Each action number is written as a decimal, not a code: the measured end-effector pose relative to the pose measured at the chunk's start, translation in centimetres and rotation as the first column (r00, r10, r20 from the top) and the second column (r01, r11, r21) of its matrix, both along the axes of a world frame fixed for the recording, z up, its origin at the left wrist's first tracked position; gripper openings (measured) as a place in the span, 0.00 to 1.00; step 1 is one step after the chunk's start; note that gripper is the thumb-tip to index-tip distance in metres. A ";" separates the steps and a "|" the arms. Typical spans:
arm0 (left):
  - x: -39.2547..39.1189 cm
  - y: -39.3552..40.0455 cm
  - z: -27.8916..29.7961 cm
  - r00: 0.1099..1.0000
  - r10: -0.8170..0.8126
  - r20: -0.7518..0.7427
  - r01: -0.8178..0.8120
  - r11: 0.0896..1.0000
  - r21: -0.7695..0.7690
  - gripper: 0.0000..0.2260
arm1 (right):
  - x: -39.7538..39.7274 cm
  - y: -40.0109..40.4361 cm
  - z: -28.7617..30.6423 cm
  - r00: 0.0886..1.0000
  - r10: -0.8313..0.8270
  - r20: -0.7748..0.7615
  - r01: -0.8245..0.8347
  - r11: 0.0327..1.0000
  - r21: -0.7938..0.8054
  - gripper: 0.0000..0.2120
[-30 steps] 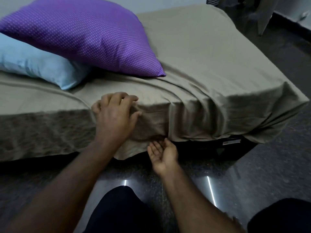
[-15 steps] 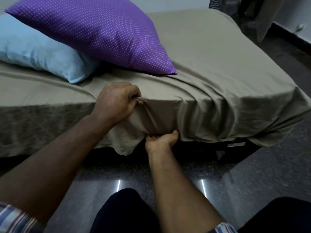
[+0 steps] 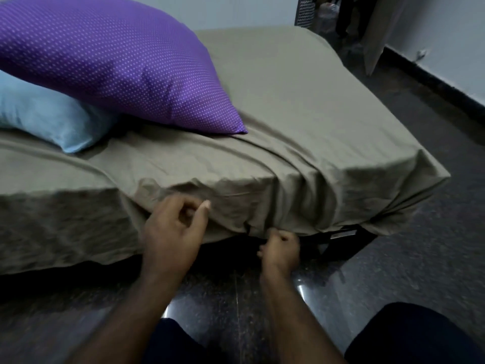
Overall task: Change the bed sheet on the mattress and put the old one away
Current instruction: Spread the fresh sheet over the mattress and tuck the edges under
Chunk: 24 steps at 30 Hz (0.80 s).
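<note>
Left hand [image 3: 173,232] now off the olive sheet [image 3: 301,143], fingers loosely curled; right hand [image 3: 280,248] fingers clamped on its hem.

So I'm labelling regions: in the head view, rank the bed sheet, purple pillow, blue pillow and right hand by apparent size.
1. bed sheet
2. purple pillow
3. blue pillow, partly hidden under the purple one
4. right hand, though it is nearest the camera
</note>
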<state>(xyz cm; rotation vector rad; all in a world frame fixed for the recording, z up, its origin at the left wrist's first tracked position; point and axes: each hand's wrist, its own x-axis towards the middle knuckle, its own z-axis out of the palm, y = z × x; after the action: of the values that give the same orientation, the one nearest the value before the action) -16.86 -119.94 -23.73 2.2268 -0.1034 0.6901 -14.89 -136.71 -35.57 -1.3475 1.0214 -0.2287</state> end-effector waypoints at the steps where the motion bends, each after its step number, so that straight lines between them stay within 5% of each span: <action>1: -0.6 0.1 -0.9 0.995 0.097 -0.036 -0.102 0.971 -0.214 0.08 | -0.2 -1.4 0.5 0.995 -0.067 0.069 0.079 0.978 -0.195 0.09; 4: -0.1 2.8 -3.5 0.906 0.374 -0.200 -0.418 0.706 -0.572 0.15 | -0.4 -4.7 3.1 0.954 -0.008 0.301 0.155 0.870 -0.469 0.15; 6: 1.5 4.7 -4.7 0.869 0.393 -0.301 -0.493 0.627 -0.603 0.20 | 0.3 -5.3 4.2 0.965 0.113 0.236 0.041 0.826 -0.562 0.16; 11: 2.1 6.4 -7.1 0.882 0.319 -0.347 -0.429 0.848 -0.312 0.11 | 0.8 -5.2 4.7 0.976 0.217 0.028 -0.142 0.726 -0.673 0.05; 16: -2.0 9.5 -10.4 0.842 0.300 -0.449 -0.370 0.926 -0.077 0.13 | -1.5 -5.3 1.6 0.941 0.241 -0.238 -0.338 0.641 -0.689 0.07; 20: -0.3 9.0 -8.6 0.841 0.273 -0.467 -0.361 0.926 -0.109 0.14 | -1.2 -4.9 2.4 0.967 0.224 -0.119 -0.247 0.721 -0.648 0.07; 24: 0.3 5.6 -5.2 0.884 0.385 -0.265 -0.453 0.847 -0.279 0.16 | -0.9 -4.3 4.9 0.970 0.168 0.177 -0.012 0.758 -0.652 0.17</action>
<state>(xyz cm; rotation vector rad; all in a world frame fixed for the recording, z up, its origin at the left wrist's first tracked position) -16.60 -114.29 -28.95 1.9821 0.5854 0.6504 -15.74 -141.03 -30.67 -1.9436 0.6931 -0.7002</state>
